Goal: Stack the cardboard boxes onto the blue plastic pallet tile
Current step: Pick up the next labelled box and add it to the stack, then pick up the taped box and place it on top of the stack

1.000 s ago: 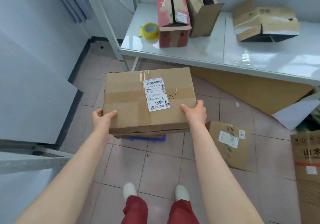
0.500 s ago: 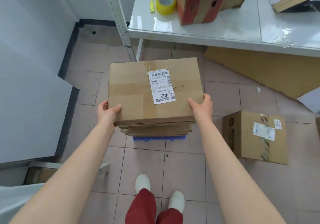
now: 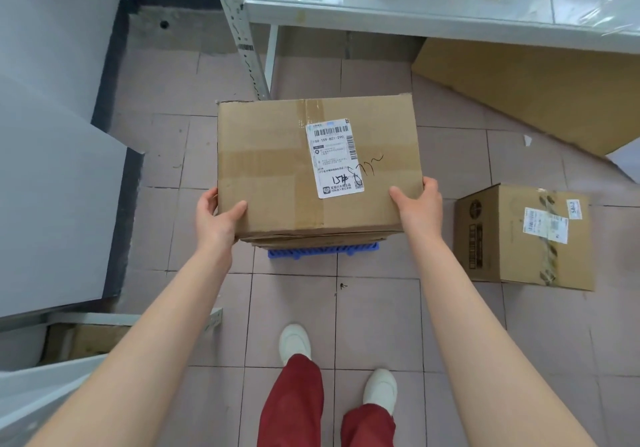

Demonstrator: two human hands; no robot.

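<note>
Fingers of the left hand (image 3: 219,216) wrap the near left corner of a brown taped cardboard box with a white barcoded shipping label (image 3: 318,166), thumb on its top face and the other fingers out of sight down its left side. Across from it, the right hand (image 3: 420,204) clasps the near right corner the same way, thumb lying on top, the rest hidden behind the box's right side. So both hands grip this one box, held level with its labelled face upward.

Directly beneath it, edges of more flattened brown cardboard (image 3: 317,238) show as thin layers; whether the held box touches them I cannot tell. Under those layers a blue ribbed plastic pallet tile (image 3: 322,251) lies on the pink tiled floor (image 3: 381,311), only its near edge visible.

On the floor to the right, well apart from the tile, stands a second brown cardboard box with a small white label and dark tape (image 3: 526,238). Farther back, a large flat sheet of brown cardboard (image 3: 540,90) leans under the front edge of a white glossy table (image 3: 450,6). Red trouser legs (image 3: 294,405) and white shoes (image 3: 294,342) show at the bottom.
</note>
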